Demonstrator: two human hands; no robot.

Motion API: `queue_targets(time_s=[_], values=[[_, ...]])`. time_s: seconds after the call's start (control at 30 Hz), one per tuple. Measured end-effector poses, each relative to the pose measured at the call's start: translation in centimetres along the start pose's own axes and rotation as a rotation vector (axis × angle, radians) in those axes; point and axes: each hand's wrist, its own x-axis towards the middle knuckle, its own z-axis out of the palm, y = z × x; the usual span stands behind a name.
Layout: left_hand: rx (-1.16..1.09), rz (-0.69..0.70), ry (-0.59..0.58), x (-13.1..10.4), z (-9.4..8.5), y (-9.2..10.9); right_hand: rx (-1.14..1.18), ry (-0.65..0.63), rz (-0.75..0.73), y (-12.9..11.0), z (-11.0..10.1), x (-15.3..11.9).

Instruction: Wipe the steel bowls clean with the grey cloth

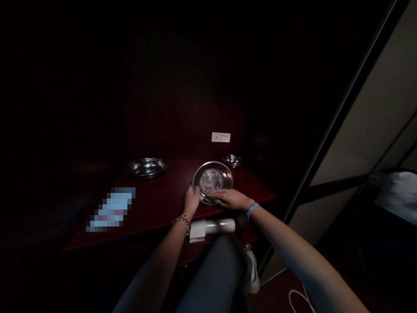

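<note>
A round metal bowl (211,179) is tilted up at the front edge of the dark red table (156,213), its shiny inside facing me. My left hand (192,201) grips the bowl's left rim, with the thumb on the inner side. My right hand (230,198) reaches in from the right, its fingers on the lower inside of the bowl, over a dark, flat piece that is too dim to make out. Farther back on the table, a wider metal bowl (148,168) stands at the left and a smaller metal bowl (232,161) at the right.
A blurred-out light blue rectangle (112,209) lies on the table's left part. Below the front edge are a white roll (220,225) and a white box (197,230). A socket (220,137) is on the back wall. My legs are under the table; a white cable (298,295) lies on the floor.
</note>
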Motion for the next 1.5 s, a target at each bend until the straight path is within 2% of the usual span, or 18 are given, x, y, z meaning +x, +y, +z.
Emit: queue_targets(time_s=[0.17,0.27,0.4,0.6,0.7,0.83,0.93,1.1,1.2,1.3,1.37,1.4,1.5], values=[[0.039,-0.015,0.018,0.2,-0.1,-0.2,-0.201,0.11,0.028,0.2,-2.3,2.4],[0.055,-0.013,0.013,0.2,-0.2,-0.2,-0.283,0.169,0.049,1.0,-2.5,4.2],[0.032,-0.016,0.004,0.1,-0.3,-0.1,-0.358,0.166,0.105,2.6,-1.0,5.2],[0.036,-0.015,0.022,0.0,-0.1,-0.1,-0.335,0.221,0.247,3.2,2.1,3.7],[0.026,0.014,0.014,-0.1,0.0,0.0,-0.391,0.155,0.332,2.0,3.0,2.8],[-0.003,0.039,0.008,-0.1,0.1,0.2,-0.448,0.058,0.417,-0.7,3.7,2.4],[-0.002,0.03,0.013,0.0,0.1,0.1,-0.376,0.087,0.461,-3.0,4.2,2.7],[-0.001,0.003,0.039,0.2,-0.2,-0.4,-0.109,0.206,0.645,-5.9,5.2,4.0],[-0.028,-0.022,0.049,0.3,-0.3,-0.5,0.102,0.329,0.672,-5.9,5.1,4.3],[-0.075,-0.026,0.037,0.4,-0.2,-0.6,0.358,0.532,0.597,-4.7,4.2,3.7],[-0.106,-0.032,0.04,0.4,-0.2,-0.7,0.46,0.745,0.519,-3.4,3.3,2.9],[-0.116,-0.035,0.048,0.5,-0.2,-0.7,0.481,0.892,0.509,-2.6,2.8,2.5],[-0.144,-0.047,0.08,0.6,-0.2,-0.8,0.516,1.328,0.643,-0.2,2.4,1.7]])
